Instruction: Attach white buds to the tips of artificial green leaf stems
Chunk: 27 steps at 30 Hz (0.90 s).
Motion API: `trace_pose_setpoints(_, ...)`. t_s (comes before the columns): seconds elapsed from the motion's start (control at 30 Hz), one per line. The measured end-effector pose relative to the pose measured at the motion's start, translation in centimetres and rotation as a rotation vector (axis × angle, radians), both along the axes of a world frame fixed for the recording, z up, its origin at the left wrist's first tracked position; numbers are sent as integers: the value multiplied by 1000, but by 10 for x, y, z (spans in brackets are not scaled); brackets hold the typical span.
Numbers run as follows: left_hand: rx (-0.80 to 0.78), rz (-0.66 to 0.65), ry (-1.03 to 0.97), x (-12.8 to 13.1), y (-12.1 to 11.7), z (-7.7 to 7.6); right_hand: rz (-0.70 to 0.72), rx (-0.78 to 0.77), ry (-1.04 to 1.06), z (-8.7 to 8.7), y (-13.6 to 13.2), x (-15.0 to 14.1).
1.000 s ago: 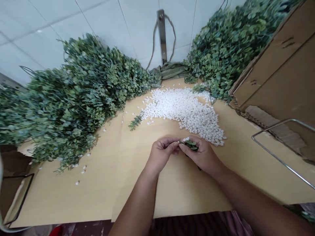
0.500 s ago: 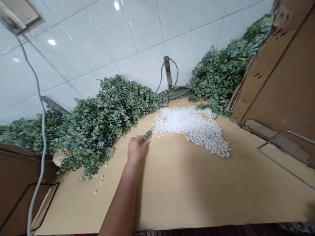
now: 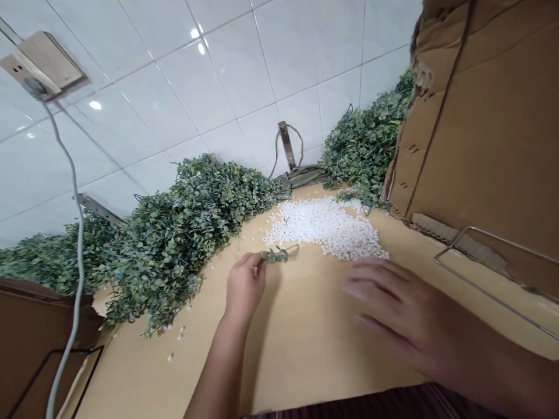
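Between the fingertips of my left hand (image 3: pixel 247 280) is a small green leafy sprig (image 3: pixel 277 255), its thin looped end pointing right. This sprig is held just above the tabletop (image 3: pixel 305 326). Beyond it spreads a pile of small white bead-like pieces (image 3: pixel 327 224). My right hand (image 3: pixel 395 302), somewhat blurred, hovers over the table by the near right edge of that pile. Its fingers are apart and nothing shows in them. To the left of my left hand lies a large heap of similar green leafy sprigs (image 3: pixel 187 221).
A second heap of greenery (image 3: pixel 362 145) sits at the back right, beside a tall cardboard box (image 3: pixel 480 128) with a metal wire frame (image 3: pixel 458 233) near its base. A grey cable (image 3: pixel 78 244) hangs at left from a wall socket (image 3: pixel 43 67). White tiles back the table.
My right hand has come in from the lower right to the white pieces. My left hand has lifted the sprig, which now points more to the right. The view has shifted.
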<state>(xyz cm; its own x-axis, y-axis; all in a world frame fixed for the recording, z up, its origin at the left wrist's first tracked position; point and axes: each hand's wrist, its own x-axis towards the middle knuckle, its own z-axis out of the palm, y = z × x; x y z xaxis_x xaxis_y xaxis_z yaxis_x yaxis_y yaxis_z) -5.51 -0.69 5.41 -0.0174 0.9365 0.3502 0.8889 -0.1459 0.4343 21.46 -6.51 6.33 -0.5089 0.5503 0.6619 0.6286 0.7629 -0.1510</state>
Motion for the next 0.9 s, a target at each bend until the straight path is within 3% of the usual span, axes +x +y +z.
trace_pose_setpoints(0.1, -119, -222, -79, 23, -21, 3, 20, -21, -80, 6, 31, -49)
trace_pose_setpoints(0.2, -180, -268, -244, 38, -33, 3, 86, -275, -112, -10, 47, -71)
trace_pose_setpoints(0.33, -278, -228, -702, 53, -29, -10, 113, -620, 135, -31, 51, -59)
trace_pose_setpoints(0.47, -367, -208, -1115, 74, -15, -21, 97, -888, 459, -40, 52, -44)
trace_pose_setpoints(0.6, -412, -238, -1198, 89, -5, -22, 200, -1037, 723, -44, 57, -41)
trace_pose_setpoints(0.73, -408, -225, -1209, 88, 2, -26, 123, -1191, 944, -44, 72, -44)
trace_pose_setpoints(0.9, -354, -131, -1240, 72, 13, -41, 101, -1291, 1162, -41, 95, -43)
